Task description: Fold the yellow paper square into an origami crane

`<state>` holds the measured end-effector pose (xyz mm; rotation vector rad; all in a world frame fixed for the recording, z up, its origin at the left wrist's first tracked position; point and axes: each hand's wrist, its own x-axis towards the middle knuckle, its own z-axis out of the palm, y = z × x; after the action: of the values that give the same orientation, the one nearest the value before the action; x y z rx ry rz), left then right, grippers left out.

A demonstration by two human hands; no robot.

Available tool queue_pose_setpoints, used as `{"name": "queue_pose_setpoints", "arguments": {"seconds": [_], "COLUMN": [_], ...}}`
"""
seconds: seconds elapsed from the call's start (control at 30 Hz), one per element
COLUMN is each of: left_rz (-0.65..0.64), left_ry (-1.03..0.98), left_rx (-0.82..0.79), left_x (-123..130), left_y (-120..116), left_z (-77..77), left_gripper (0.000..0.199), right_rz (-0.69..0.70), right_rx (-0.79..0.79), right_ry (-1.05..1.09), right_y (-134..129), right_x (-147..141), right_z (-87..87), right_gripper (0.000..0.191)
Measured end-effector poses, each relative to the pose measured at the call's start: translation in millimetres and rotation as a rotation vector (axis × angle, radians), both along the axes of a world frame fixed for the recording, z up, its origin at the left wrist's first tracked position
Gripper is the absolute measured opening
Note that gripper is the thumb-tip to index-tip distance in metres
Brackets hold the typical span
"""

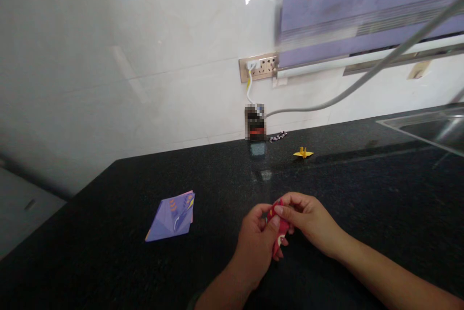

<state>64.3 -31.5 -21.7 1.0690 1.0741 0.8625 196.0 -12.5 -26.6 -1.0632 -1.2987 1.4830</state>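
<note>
Both of my hands pinch a small folded red patterned paper [278,240] just above the black stone counter [108,261]. My left hand [255,245] grips it from the left, thumb on top. My right hand [311,220] holds its upper end with the fingertips. Most of the red paper is hidden between my fingers. A folded purple paper [172,217] with feather-like prints lies flat on the counter to the left of my hands. A small yellow origami bird [303,153] stands farther back on the counter.
A small dark object [255,122] stands at the back against the white tiled wall, below a socket strip [258,67] with a white cable plugged in. A beaded item [278,136] lies beside it. A grey hose [362,80] crosses the wall. A clear panel [427,129] sits far right.
</note>
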Motion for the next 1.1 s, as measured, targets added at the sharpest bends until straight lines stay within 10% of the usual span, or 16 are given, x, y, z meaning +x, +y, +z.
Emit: {"name": "queue_pose_setpoints", "arguments": {"seconds": [0.67,1.1], "left_rz": [-0.049,-0.015], "left_ry": [0.147,0.089], "left_rx": [0.041,0.030], "left_x": [-7.1,-5.5], "left_y": [4.8,4.9], "left_z": [-1.9,-3.1], "left_gripper": [0.019,0.025], "right_rz": [-0.076,-0.053], "right_rx": [0.295,0.116], "right_ry": [-0.350,-0.126], "right_y": [2.3,0.3], "right_x": [6.1,1.8], "right_z": [-6.1,0.5], "right_gripper": [0.018,0.024]}}
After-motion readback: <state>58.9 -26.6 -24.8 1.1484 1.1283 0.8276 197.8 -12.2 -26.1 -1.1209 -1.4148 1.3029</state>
